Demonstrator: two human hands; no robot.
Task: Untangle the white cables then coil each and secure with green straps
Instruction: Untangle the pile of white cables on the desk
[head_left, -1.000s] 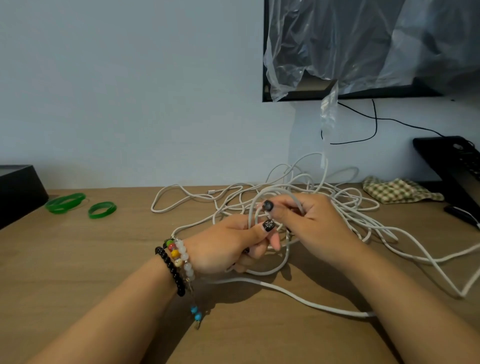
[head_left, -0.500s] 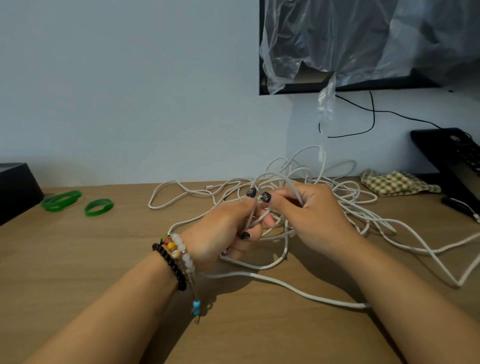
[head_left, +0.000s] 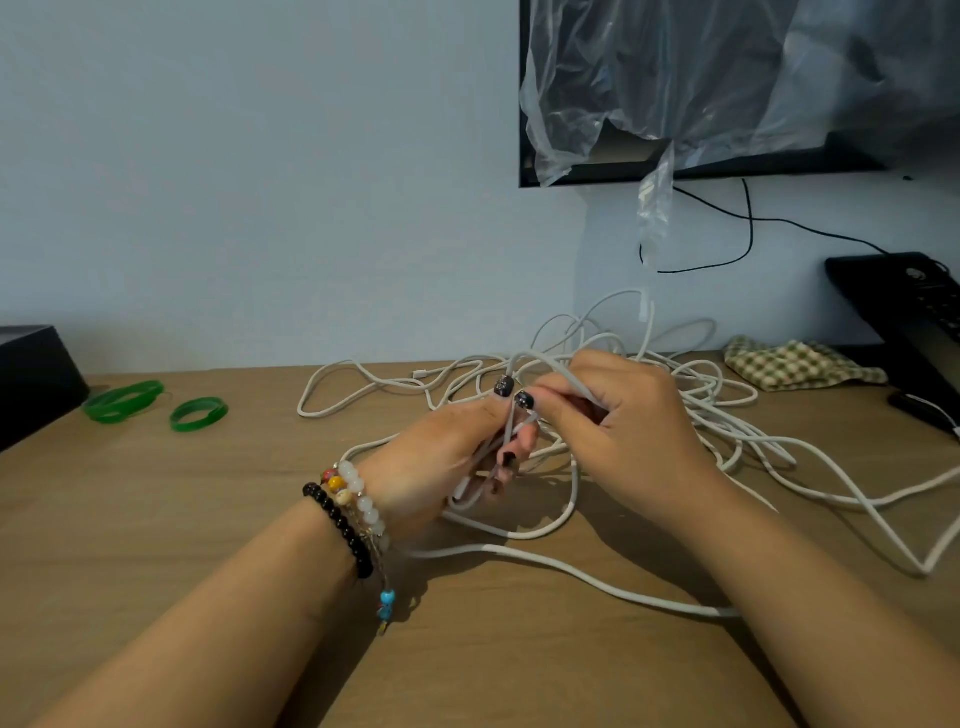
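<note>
Two hands meet over the wooden table (head_left: 156, 519), higher and closer to the tangle than a second ago. The left hand (head_left: 441, 462) now pinches strands of the white cables (head_left: 727, 431) between thumb and fingers; the right hand (head_left: 618, 421) closes on a loop arching above them. Both green straps (head_left: 150, 405) lie unmoved, well apart at far left.
</note>
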